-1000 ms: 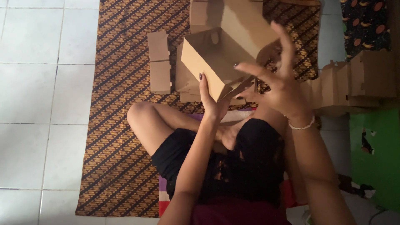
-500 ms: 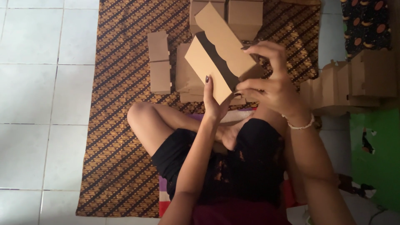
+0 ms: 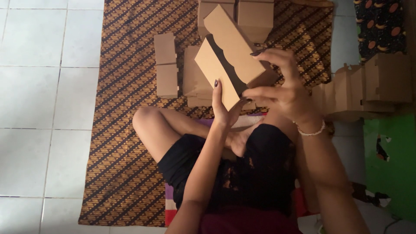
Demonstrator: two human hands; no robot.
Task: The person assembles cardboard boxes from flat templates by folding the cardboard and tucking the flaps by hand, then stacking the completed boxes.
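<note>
I sit cross-legged on a patterned brown mat [image 3: 117, 143] and hold a brown cardboard box [image 3: 227, 54] up in front of me. Its lid has a wavy cut edge and stands slightly ajar, showing a dark gap. My left hand [image 3: 223, 106] supports the box from beneath, thumb up along its near face. My right hand [image 3: 284, 89] grips the right end of the box, fingers curled over the lid.
Several finished cardboard boxes lie on the mat: two small ones [image 3: 166, 65] at the left, a stack [image 3: 193, 82] behind the held box, more [image 3: 255, 17] at the top. A row of flat folded boxes [image 3: 368, 86] stands at the right. White tiles [image 3: 43, 86] lie left.
The lid has been folded down from wide open to nearly shut. My right hand has moved from spread fingers above the box to a grip on its right end.
</note>
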